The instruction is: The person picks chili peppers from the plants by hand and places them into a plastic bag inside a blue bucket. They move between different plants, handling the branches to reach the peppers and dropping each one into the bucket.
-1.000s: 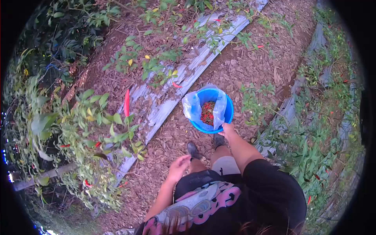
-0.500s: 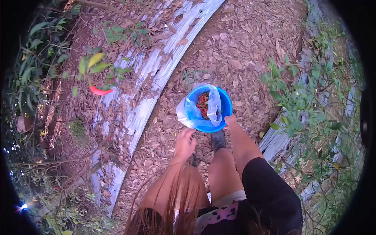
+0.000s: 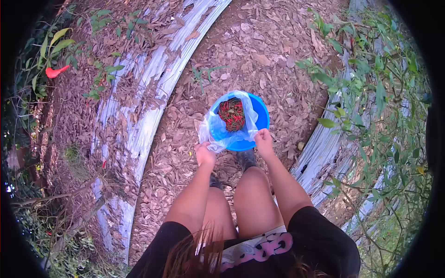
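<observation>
A blue bucket [image 3: 263, 113] is in front of my legs, with a clear plastic bag [image 3: 251, 116] lining it and folded over its rim. Inside the bag lies a heap of small red chili peppers [image 3: 232, 113], mixed with darker bits. My left hand [image 3: 205, 154] is closed on the bag's loose edge, at the near left of the bucket. On the near right, my right hand [image 3: 264, 142] has its fingers pinched at the bag's edge, close beside the bucket rim. Whether it also touches the rim is hard to see.
Dry leaves [image 3: 278, 60] cover the ground. Long strips of grey plastic sheeting [image 3: 162, 88] run along the left, and more sheeting [image 3: 320, 139] lies at the right. Leafy plants [image 3: 380, 116] lean in from the right. A red chili pepper [image 3: 57, 72] hangs on a plant at upper left.
My left hand has gone from loose fingers beside the bucket to gripping the bag's edge. My right hand has shifted from the bucket rim to the bag, which is opened wider, showing more peppers.
</observation>
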{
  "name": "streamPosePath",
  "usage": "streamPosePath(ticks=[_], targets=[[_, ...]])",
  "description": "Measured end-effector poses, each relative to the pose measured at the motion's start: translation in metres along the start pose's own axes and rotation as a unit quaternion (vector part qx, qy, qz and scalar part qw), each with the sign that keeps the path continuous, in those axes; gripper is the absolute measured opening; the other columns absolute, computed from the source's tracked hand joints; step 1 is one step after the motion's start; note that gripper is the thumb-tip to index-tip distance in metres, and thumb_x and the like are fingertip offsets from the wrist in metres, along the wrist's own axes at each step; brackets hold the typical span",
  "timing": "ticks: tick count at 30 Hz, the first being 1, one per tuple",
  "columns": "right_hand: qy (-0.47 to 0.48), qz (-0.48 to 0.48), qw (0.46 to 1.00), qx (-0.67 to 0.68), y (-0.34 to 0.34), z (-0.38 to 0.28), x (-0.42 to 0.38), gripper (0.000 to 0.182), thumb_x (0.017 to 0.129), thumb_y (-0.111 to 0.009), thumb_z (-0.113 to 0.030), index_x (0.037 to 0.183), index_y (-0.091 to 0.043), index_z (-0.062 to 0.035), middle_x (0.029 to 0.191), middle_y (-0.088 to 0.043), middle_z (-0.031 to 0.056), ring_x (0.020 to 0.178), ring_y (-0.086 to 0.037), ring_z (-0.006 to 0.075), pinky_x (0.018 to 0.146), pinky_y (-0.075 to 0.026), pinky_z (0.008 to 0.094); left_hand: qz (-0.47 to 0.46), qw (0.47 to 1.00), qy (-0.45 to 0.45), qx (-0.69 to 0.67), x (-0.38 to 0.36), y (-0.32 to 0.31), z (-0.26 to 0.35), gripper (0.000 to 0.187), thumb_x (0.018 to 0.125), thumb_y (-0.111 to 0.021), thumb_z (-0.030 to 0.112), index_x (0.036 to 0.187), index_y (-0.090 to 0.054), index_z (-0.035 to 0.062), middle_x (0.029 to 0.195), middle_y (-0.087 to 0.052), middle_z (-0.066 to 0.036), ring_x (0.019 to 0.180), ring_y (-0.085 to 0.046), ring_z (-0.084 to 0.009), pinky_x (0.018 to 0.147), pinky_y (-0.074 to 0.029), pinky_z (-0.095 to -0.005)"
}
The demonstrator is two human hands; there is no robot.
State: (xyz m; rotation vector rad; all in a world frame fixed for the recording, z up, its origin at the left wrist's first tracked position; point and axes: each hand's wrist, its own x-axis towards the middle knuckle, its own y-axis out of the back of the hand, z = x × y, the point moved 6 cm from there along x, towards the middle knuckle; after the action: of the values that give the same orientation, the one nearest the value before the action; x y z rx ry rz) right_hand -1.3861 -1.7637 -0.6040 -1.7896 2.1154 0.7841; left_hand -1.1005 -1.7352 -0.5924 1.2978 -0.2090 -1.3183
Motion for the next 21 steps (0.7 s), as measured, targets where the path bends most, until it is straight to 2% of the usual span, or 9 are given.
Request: streamPosePath(ticks=[3,4,5,7,9,12,15,16,21], targets=[[-0.089,-0.028,0.980,0.175,0.019,0.001,-0.011,0.010,0.088,-0.051,-0.017,0.092,-0.046,-0.0089,0.074,-0.053,0.0006,0.061,-0.051,0.0092,0.055,-0.045,0.0236,0.039,0.986,0.086,-0.139,-0.017,0.030,0.015,0.034,0.066,-0.066,0.018,0.098,-0.065,0.0045,0.100,-0.059,-0.016,0.102,-0.054,-0.0254,0.094,-0.038,-0.0317],[-0.114,-0.020,0.975,0.188,0.024,-0.019,-0.021,0.012,0.087,-0.053,-0.016,0.093,-0.046,-0.0087,0.075,-0.053,0.0006,0.063,-0.052,0.0086,0.053,-0.045,0.0226,0.072,0.975,0.107,-0.183,-0.006,0.006,-0.009,0.034,0.072,-0.066,0.021,0.101,-0.062,0.0042,0.109,-0.058,-0.014,0.097,-0.057,-0.0257,0.091,-0.041,-0.0342],[-0.138,-0.012,0.970,0.200,0.028,-0.032,-0.029,0.014,0.086,-0.055,-0.015,0.095,-0.046,-0.0085,0.076,-0.054,0.0006,0.064,-0.053,0.0081,0.051,-0.044,0.0215,0.017,0.920,0.198,-0.339,-0.007,-0.001,-0.013,0.031,0.072,-0.067,0.022,0.097,-0.060,0.0050,0.108,-0.057,-0.014,0.097,-0.056,-0.0249,0.089,-0.041,-0.0355],[-0.066,-0.041,0.990,0.114,0.022,-0.044,-0.028,0.014,0.085,-0.058,-0.017,0.090,-0.048,-0.0078,0.075,-0.055,0.0004,0.058,-0.051,0.0072,0.048,-0.043,0.0206,-0.093,0.704,0.348,-0.612,-0.010,-0.015,0.012,0.028,0.072,-0.069,0.024,0.091,-0.058,0.0068,0.108,-0.054,-0.013,0.098,-0.054,-0.0233,0.085,-0.041,-0.0382],[0.007,-0.095,0.994,0.045,0.017,-0.043,-0.023,0.014,0.085,-0.058,-0.017,0.087,-0.049,-0.0076,0.075,-0.056,0.0005,0.057,-0.050,0.0076,0.050,-0.044,0.0205,-0.072,0.746,0.279,-0.601,0.004,-0.021,0.010,0.019,0.072,-0.068,0.009,0.085,-0.054,0.0110,0.094,-0.056,-0.007,0.086,-0.055,-0.0181,0.075,-0.043,-0.0336],[-0.020,0.033,0.988,0.152,0.043,-0.065,-0.033,0.013,0.083,-0.060,-0.016,0.084,-0.051,-0.0064,0.071,-0.056,0.0009,0.054,-0.049,0.0074,0.048,-0.044,0.0187,0.001,0.825,0.058,-0.562,0.011,0.001,0.005,0.023,0.072,-0.058,-0.008,0.085,-0.056,0.0101,0.074,-0.051,-0.001,0.072,-0.052,-0.0155,0.067,-0.042,-0.0269],[-0.112,0.132,0.971,0.164,0.079,-0.023,-0.032,0.014,0.083,-0.059,-0.017,0.087,-0.052,-0.0054,0.070,-0.055,0.0031,0.053,-0.050,0.0092,0.048,-0.045,0.0195,0.093,0.939,-0.201,-0.263,-0.021,0.041,0.010,0.032,0.071,-0.054,-0.008,0.098,-0.060,0.0096,0.074,-0.051,-0.004,0.072,-0.052,-0.0168,0.067,-0.042,-0.0262],[-0.172,0.152,0.955,0.189,0.088,0.002,-0.026,0.015,0.083,-0.059,-0.018,0.088,-0.052,-0.0052,0.071,-0.056,0.0040,0.054,-0.050,0.0104,0.050,-0.046,0.0216,0.033,0.971,-0.138,-0.193,-0.030,0.038,0.001,0.042,0.073,-0.054,-0.006,0.110,-0.059,0.0121,0.081,-0.054,-0.009,0.078,-0.055,-0.0235,0.071,-0.045,-0.0311],[-0.369,0.285,0.813,0.348,0.082,0.094,0.009,0.022,0.086,-0.055,-0.025,0.093,-0.054,-0.0041,0.074,-0.057,0.0076,0.064,-0.055,0.0175,0.061,-0.050,0.0345,0.028,0.999,0.010,-0.021,-0.030,0.000,-0.022,0.053,0.070,-0.068,0.014,0.120,-0.051,0.0086,0.102,-0.054,-0.020,0.103,-0.052,-0.0367,0.091,-0.040,-0.0417]])
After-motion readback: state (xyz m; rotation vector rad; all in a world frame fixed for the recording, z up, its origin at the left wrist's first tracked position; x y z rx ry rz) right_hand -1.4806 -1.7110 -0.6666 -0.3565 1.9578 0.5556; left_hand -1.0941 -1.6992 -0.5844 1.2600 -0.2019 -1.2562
